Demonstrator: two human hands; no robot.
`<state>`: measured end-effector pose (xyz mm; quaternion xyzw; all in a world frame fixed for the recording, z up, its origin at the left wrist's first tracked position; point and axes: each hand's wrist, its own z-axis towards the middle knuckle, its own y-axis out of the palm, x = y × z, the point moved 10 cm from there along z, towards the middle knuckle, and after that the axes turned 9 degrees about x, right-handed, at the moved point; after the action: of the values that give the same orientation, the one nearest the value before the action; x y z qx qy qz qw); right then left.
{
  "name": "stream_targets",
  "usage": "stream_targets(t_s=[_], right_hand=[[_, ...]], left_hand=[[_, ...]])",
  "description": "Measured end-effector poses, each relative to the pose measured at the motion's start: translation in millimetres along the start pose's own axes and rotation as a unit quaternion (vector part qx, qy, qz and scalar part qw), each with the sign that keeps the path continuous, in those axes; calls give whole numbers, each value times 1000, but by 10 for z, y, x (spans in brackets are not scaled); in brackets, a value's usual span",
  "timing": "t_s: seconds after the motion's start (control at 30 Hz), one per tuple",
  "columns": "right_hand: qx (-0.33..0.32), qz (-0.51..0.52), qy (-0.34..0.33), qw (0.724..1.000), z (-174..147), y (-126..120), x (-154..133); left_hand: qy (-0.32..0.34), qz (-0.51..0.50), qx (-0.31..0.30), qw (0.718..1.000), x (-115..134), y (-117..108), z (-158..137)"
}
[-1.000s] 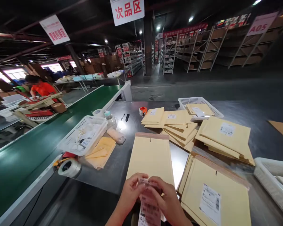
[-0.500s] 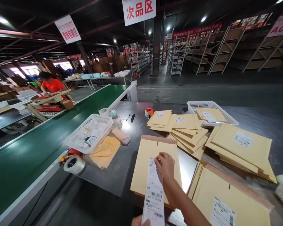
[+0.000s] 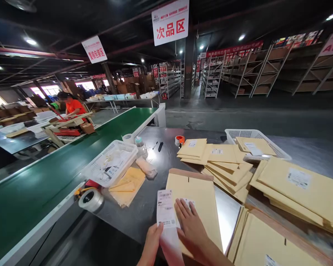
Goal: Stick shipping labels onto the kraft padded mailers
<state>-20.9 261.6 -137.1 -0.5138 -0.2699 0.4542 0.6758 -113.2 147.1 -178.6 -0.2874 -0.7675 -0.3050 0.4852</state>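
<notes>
My left hand [image 3: 152,240] pinches a strip of printed shipping labels [image 3: 165,212] between thumb and fingers, along the left side of a yellow padded envelope [image 3: 201,188]. The strip's blank backing hangs down below the thumb. On the envelope, my right hand [image 3: 192,223] lies flat with its fingers stretched out, over a white label [image 3: 189,202] that shows only in part. The envelope's flap is unfolded at the far end. To the right, a stack of similar envelopes [image 3: 266,231] has a label on top, cut off by the frame's lower edge.
Labelled envelopes [image 3: 224,162] lie piled behind, with more envelopes [image 3: 316,188] at right. A white basket [image 3: 283,152] stands at the back; another basket [image 3: 93,162], a tape roll [image 3: 91,199] and orange tape [image 3: 179,140] are around. A green conveyor [image 3: 44,177] runs left, a co-worker [image 3: 74,107] beyond.
My right hand has gone from pinching the strip's top end to lying flat over a label on the envelope. My left hand has come up into view with the strip, left of the envelope.
</notes>
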Motion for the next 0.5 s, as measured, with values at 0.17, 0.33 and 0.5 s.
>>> stream_targets(t_s=[0.17, 0.33, 0.5], right_hand=[[1, -41, 149, 988, -2, -136, 466], [47, -64, -84, 993, -434, 78, -472], [36, 28, -61, 997, -378, -96, -552]], left_hand=[[-30, -100, -35, 994, -93, 94, -29], [-40, -152, -34, 987, 24, 140, -95], [-31, -53, -95, 994, 330, 33, -506]])
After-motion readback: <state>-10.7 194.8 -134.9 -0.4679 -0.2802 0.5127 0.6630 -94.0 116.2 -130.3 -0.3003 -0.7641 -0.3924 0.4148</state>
